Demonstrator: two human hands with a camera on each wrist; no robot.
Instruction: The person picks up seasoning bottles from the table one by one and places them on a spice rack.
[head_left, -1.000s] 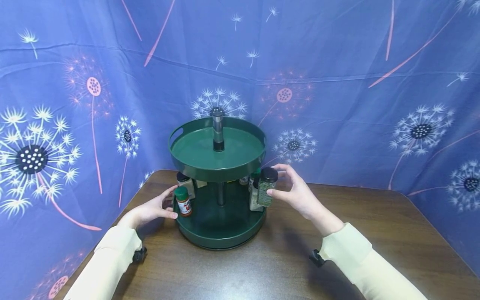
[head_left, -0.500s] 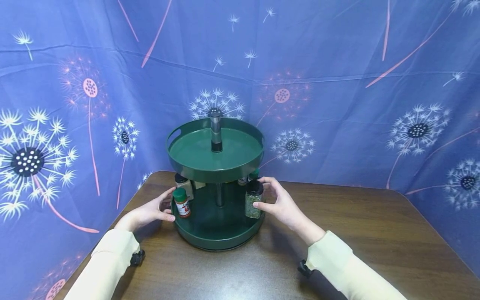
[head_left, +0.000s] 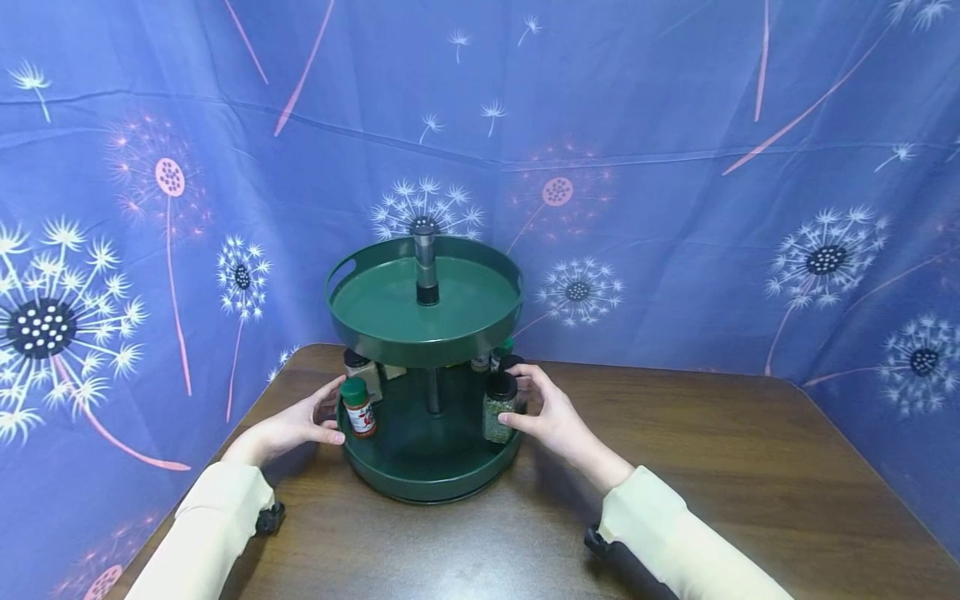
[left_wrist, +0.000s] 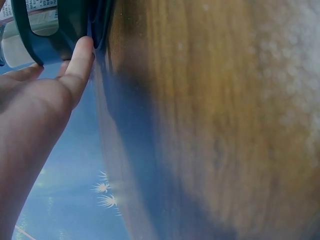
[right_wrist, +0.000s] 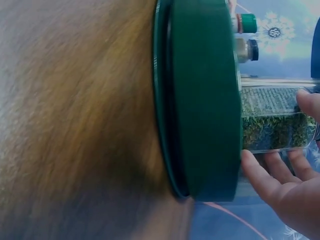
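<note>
A green two-tier turntable (head_left: 427, 483) stands on the table. My right hand (head_left: 551, 417) holds a clear spice jar (head_left: 497, 419) with a black lid and dried green herbs, thumb on one side and fingers on the other. That jar is upright at the right side of the lower tier; in the right wrist view its base (right_wrist: 247, 122) is hidden behind the tier's wall. At the left my left hand (head_left: 292, 425) touches the lower tier's rim with fairly straight fingers. Just inside that rim stands a small green-capped spice bottle (head_left: 360, 412) with red contents.
Behind the green-capped bottle is a black-lidded jar (head_left: 363, 371). Several more jars stand at the back right of the lower tier, partly hidden. The upper tier (head_left: 465, 292) overhangs them, with a metal post (head_left: 425, 262) at its centre. A patterned blue cloth (head_left: 660, 250) encloses the table (head_left: 675, 483).
My right hand has brought the herb jar down and inward onto the right side of the lower tier. The left hand has stayed at the rim. The head view has shifted slightly.
</note>
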